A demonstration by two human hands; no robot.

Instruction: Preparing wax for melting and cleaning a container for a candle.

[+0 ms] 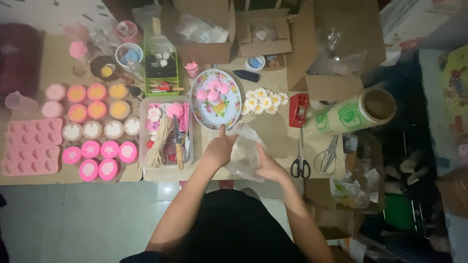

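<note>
My left hand (220,146) and my right hand (267,165) both grip a crumpled clear plastic bag (244,152) just above the table's near edge. The left forefinger points up toward a round flowered plate (229,108) that carries pink flower-shaped pieces (212,91). A cluster of white daisy-like flowers (263,101) lies right of the plate.
A clear tray (142,141) with twine (159,143), a knife and pink bits sits left of my hands. Round pink, orange and white moulds (97,126) and pink silicone trays (30,146) lie further left. Two scissors (314,158), a red tape dispenser (298,110), a film roll (351,114) and cardboard boxes (336,44) are at right and back.
</note>
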